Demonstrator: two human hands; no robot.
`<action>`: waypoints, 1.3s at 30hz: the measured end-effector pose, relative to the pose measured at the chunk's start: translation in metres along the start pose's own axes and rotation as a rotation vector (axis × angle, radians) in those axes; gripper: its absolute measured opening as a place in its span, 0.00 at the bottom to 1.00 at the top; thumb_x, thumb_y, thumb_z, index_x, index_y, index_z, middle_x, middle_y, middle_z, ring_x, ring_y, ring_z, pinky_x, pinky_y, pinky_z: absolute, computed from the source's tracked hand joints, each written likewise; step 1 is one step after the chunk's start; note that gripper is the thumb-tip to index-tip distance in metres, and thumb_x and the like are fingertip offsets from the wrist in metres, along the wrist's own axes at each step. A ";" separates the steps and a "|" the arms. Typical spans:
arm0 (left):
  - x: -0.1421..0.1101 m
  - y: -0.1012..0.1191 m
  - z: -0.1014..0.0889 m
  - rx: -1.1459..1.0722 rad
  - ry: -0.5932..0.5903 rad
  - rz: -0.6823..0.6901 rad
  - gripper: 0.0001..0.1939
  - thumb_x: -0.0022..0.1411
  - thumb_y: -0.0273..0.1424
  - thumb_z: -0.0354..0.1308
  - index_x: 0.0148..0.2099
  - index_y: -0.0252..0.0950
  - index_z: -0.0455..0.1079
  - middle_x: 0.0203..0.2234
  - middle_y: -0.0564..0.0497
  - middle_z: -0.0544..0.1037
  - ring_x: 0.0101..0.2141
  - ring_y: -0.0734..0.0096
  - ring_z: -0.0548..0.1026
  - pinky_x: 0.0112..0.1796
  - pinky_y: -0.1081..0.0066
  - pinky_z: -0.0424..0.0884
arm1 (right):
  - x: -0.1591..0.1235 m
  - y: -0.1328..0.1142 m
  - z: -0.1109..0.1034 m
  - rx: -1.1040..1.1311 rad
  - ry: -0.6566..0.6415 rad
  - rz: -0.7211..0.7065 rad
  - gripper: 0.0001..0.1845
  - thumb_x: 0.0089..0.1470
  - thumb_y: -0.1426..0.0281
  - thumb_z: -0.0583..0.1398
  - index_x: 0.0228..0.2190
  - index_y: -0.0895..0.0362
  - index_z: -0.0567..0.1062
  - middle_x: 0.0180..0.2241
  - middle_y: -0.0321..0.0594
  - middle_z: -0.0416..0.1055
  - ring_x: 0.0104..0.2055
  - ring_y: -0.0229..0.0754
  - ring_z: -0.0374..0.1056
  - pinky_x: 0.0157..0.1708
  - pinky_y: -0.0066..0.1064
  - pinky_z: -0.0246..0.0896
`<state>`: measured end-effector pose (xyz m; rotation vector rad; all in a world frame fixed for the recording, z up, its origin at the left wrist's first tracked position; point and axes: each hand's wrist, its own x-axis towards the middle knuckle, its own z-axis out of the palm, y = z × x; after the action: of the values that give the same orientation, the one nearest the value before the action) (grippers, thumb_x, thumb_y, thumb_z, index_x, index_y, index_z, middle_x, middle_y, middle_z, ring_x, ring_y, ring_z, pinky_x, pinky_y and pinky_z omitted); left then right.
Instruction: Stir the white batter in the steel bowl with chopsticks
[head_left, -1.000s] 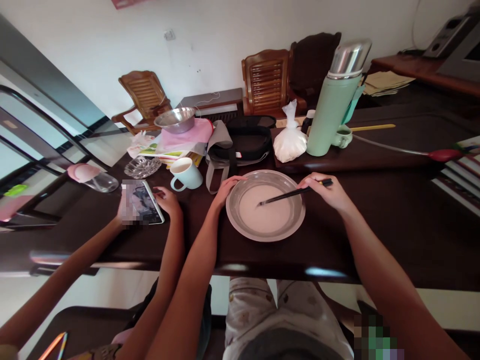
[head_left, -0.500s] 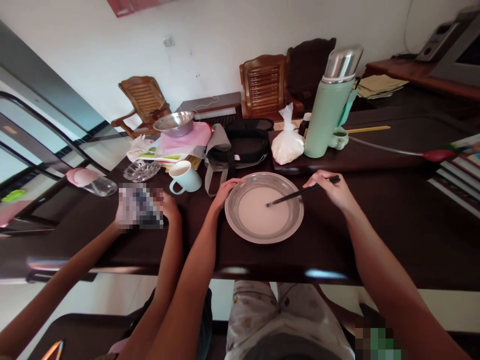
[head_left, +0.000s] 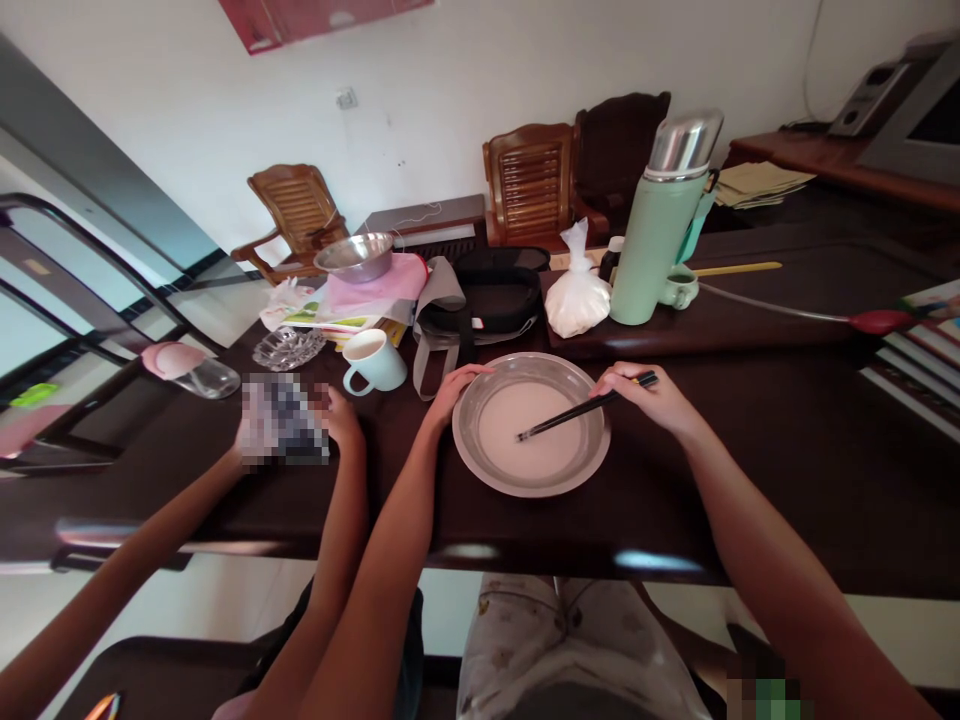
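A wide metal basin (head_left: 531, 486) stands on the dark table in front of me, with a milky, pale liquid (head_left: 536, 455) in it. My left hand (head_left: 452, 393) is closed on its upper left rim, the fingers along the edge. Over the right rim, my right hand (head_left: 637, 392) pinches black chopsticks (head_left: 574, 411), lying close together and slanting down to the left. Their silver-banded tips dip into the liquid left of its middle. Behind the basin sits a knotted clear plastic bag of white powder (head_left: 576, 303).
To my left, another person's hands (head_left: 341, 418) hold a blurred-out phone. A light-blue mug (head_left: 376, 362), a glass ashtray (head_left: 289, 349) and a grey-black bag (head_left: 487, 305) lie beyond. A green thermos (head_left: 656, 250) stands behind; books (head_left: 919, 375) are stacked at right.
The chopstick tips swung right through the liquid, then back to the left, my right hand moving with them. My left hand stayed on the basin's rim. The camera view tilted slightly upward.
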<state>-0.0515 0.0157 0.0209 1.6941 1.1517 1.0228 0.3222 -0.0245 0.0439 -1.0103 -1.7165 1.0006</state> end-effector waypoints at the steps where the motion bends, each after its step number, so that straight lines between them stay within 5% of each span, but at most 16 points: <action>1: -0.008 -0.003 -0.018 0.006 0.014 0.004 0.20 0.66 0.44 0.46 0.47 0.41 0.74 0.40 0.47 0.77 0.46 0.63 0.73 0.44 0.67 0.69 | 0.000 0.000 0.000 -0.011 0.026 -0.004 0.18 0.54 0.55 0.58 0.25 0.54 0.78 0.30 0.41 0.78 0.36 0.47 0.73 0.41 0.37 0.64; 3: -0.023 -0.014 -0.056 0.032 0.073 0.035 0.26 0.62 0.52 0.44 0.46 0.43 0.75 0.33 0.48 0.78 0.44 0.62 0.75 0.43 0.67 0.69 | 0.000 0.001 -0.002 -0.032 0.130 -0.002 0.18 0.54 0.54 0.58 0.25 0.55 0.78 0.29 0.41 0.78 0.36 0.46 0.73 0.41 0.38 0.64; 5: -0.034 -0.031 -0.088 0.067 0.260 0.132 0.39 0.56 0.61 0.35 0.46 0.42 0.76 0.27 0.47 0.78 0.40 0.62 0.77 0.41 0.66 0.69 | 0.000 0.002 -0.005 -0.028 0.187 0.006 0.19 0.54 0.54 0.58 0.23 0.55 0.77 0.27 0.41 0.77 0.34 0.46 0.72 0.41 0.38 0.64; 8: -0.039 -0.055 -0.112 0.079 0.365 0.238 0.54 0.47 0.67 0.20 0.48 0.41 0.75 0.26 0.46 0.78 0.37 0.64 0.78 0.39 0.65 0.69 | 0.000 0.002 -0.004 0.001 0.068 0.007 0.20 0.54 0.54 0.58 0.22 0.55 0.77 0.27 0.41 0.77 0.33 0.46 0.73 0.40 0.37 0.64; 10: -0.038 -0.063 -0.114 0.082 0.409 0.289 0.55 0.46 0.67 0.18 0.48 0.40 0.74 0.24 0.46 0.77 0.36 0.65 0.78 0.38 0.65 0.69 | 0.000 0.001 -0.002 -0.004 -0.005 -0.004 0.19 0.54 0.54 0.58 0.24 0.55 0.78 0.29 0.41 0.77 0.35 0.46 0.73 0.40 0.37 0.65; 13: -0.036 -0.059 -0.108 0.088 0.454 0.309 0.54 0.47 0.68 0.21 0.44 0.40 0.76 0.21 0.46 0.76 0.35 0.65 0.78 0.37 0.66 0.69 | 0.001 0.003 -0.003 -0.034 0.097 -0.015 0.18 0.54 0.55 0.58 0.26 0.55 0.78 0.31 0.42 0.78 0.36 0.46 0.72 0.41 0.37 0.64; 16: -0.036 -0.045 -0.101 0.044 0.220 0.193 0.46 0.50 0.67 0.30 0.41 0.41 0.77 0.20 0.48 0.76 0.36 0.64 0.78 0.37 0.68 0.70 | 0.001 0.005 -0.007 -0.041 0.179 0.006 0.19 0.55 0.55 0.58 0.24 0.55 0.77 0.28 0.41 0.77 0.34 0.45 0.72 0.41 0.36 0.64; 18: -0.037 -0.037 -0.098 0.012 0.061 0.099 0.38 0.53 0.63 0.37 0.40 0.42 0.77 0.20 0.49 0.76 0.37 0.63 0.78 0.38 0.68 0.70 | 0.001 0.004 -0.007 -0.021 0.100 0.012 0.20 0.55 0.55 0.58 0.23 0.55 0.77 0.27 0.41 0.77 0.33 0.45 0.72 0.40 0.36 0.64; 20: -0.037 -0.031 -0.095 -0.005 0.034 0.065 0.34 0.55 0.61 0.41 0.40 0.42 0.77 0.20 0.50 0.76 0.38 0.63 0.78 0.39 0.68 0.71 | 0.001 0.003 -0.004 -0.006 0.007 -0.003 0.19 0.55 0.55 0.58 0.24 0.55 0.78 0.29 0.41 0.77 0.35 0.46 0.73 0.40 0.36 0.64; 26: -0.037 -0.026 -0.091 0.018 0.148 0.099 0.33 0.55 0.60 0.43 0.42 0.44 0.77 0.23 0.50 0.78 0.41 0.60 0.78 0.40 0.67 0.71 | 0.001 0.005 -0.007 -0.033 0.184 0.007 0.18 0.55 0.56 0.58 0.23 0.55 0.77 0.28 0.40 0.77 0.34 0.45 0.72 0.41 0.37 0.63; 31: -0.038 -0.042 -0.102 0.029 0.222 0.202 0.42 0.52 0.65 0.34 0.50 0.44 0.74 0.26 0.48 0.79 0.42 0.59 0.77 0.41 0.66 0.73 | 0.002 0.004 -0.003 0.005 -0.021 -0.017 0.18 0.55 0.56 0.58 0.25 0.55 0.78 0.29 0.40 0.77 0.35 0.46 0.73 0.39 0.36 0.64; 36: -0.037 -0.072 -0.116 0.044 0.519 0.384 0.46 0.52 0.65 0.27 0.50 0.43 0.73 0.23 0.48 0.78 0.39 0.62 0.78 0.42 0.65 0.71 | 0.002 0.003 -0.006 -0.003 0.191 0.000 0.18 0.55 0.56 0.58 0.22 0.55 0.76 0.26 0.40 0.77 0.32 0.44 0.72 0.39 0.36 0.63; 39: -0.034 -0.081 -0.118 0.061 0.555 0.447 0.42 0.56 0.62 0.29 0.50 0.45 0.73 0.25 0.47 0.78 0.42 0.62 0.77 0.46 0.63 0.69 | 0.001 0.001 -0.003 0.042 0.073 0.006 0.20 0.55 0.55 0.57 0.21 0.55 0.76 0.25 0.40 0.76 0.31 0.45 0.72 0.38 0.36 0.64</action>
<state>-0.1922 0.0248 -0.0215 1.8159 1.1648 1.8369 0.3250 -0.0225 0.0442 -1.0140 -1.6271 0.9875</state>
